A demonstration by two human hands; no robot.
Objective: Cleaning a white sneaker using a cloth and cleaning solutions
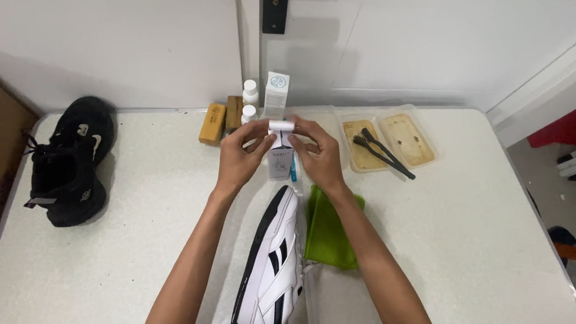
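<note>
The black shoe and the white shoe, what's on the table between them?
Nothing: in the head view, the table is bare between the black shoe and the white shoe; only the left forearm passes above that stretch.

The small white bottle [279,155] is upright between my hands, held just above the counter [476,251], past the toe of the white sneaker [276,273]. It is a slim, squarish container with a white cap at the top and a pale label with faint markings on its front; a bit of blue shows along its lower right edge. My left hand [239,156] grips its left side, and my right hand [318,156] pinches the cap end from the right, fingertips meeting mine across the top.
</note>
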